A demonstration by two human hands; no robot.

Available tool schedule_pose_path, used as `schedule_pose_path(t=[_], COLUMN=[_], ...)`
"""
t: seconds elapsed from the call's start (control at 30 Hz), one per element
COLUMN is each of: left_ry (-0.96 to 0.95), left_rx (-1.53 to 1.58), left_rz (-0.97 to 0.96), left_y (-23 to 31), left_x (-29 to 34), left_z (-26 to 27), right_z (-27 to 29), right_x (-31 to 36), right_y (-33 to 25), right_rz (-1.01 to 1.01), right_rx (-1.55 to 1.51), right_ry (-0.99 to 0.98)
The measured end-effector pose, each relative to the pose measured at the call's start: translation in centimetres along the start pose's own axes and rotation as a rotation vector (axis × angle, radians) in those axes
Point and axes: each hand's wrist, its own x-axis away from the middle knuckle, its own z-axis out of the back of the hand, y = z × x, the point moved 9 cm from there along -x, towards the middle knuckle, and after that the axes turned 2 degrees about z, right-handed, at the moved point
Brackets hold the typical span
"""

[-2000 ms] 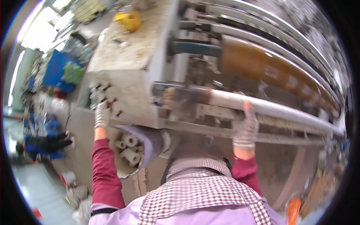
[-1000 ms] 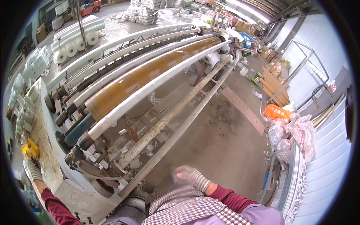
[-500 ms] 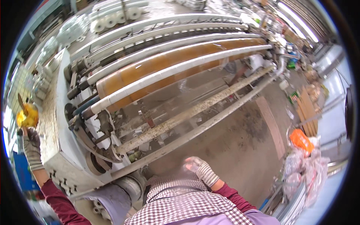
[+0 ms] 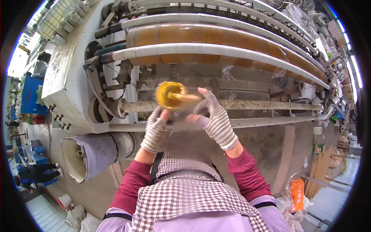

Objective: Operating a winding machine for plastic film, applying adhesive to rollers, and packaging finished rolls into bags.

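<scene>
In front of my body, my left hand (image 4: 155,125) grips a small yellow pot (image 4: 165,96) from below. Its inside looks stained and dark yellow. A light wooden stick or handle (image 4: 190,98) pokes out of the pot to the right, blurred, and its inner end is hidden. My right hand (image 4: 216,123) hovers just right of the stick with thumb and forefinger apart, holding nothing. Both hands wear striped knitted gloves that leave fingertips bare. Beyond them is a roller machine with a white-wrapped roller (image 4: 201,49) and a wide brown roller (image 4: 220,34).
A dirty horizontal bar (image 4: 255,104) and a lower pipe (image 4: 266,121) cross in front of me. At left stand the machine's white side housing (image 4: 71,73) and a tipped purple-grey drum (image 4: 102,152). Plastic bags and an orange bag (image 4: 296,193) lie at right. A person (image 4: 36,174) is far left.
My left hand has brought the yellow pot from the far left, beside the machine housing, to the middle. My right hand has risen towards it. The view has turned.
</scene>
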Motion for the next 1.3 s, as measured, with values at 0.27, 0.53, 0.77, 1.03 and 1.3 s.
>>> schedule_pose_path(t=[0.27, 0.53, 0.77, 1.03, 1.3], left_ry=[-0.138, -0.203, -0.295, -0.301, -0.226], left_rx=[-0.218, -0.594, -0.704, -0.712, -0.595], left_rz=[0.11, -0.019, -0.091, 0.08, -0.208], left_y=[-7.9, -7.8, -6.7, -7.9, -3.8], left_x=[-4.3, -6.8, -7.8, -8.3, -12.8], left_z=[-1.7, -1.7, -2.4, -1.8, -3.1], right_z=[2.4, 1.5, 1.0, 3.0, 9.1], right_x=[-2.1, -2.0, -2.0, -3.5, -5.3], right_y=[4.1, 3.1, 1.6, -0.9, -0.2], right_rz=[-0.028, 0.225, 0.225, 0.112, -0.078], right_rx=[0.272, 0.56, 0.696, 0.529, -0.177], right_ry=[0.15, 0.147, 0.084, 0.133, 0.47])
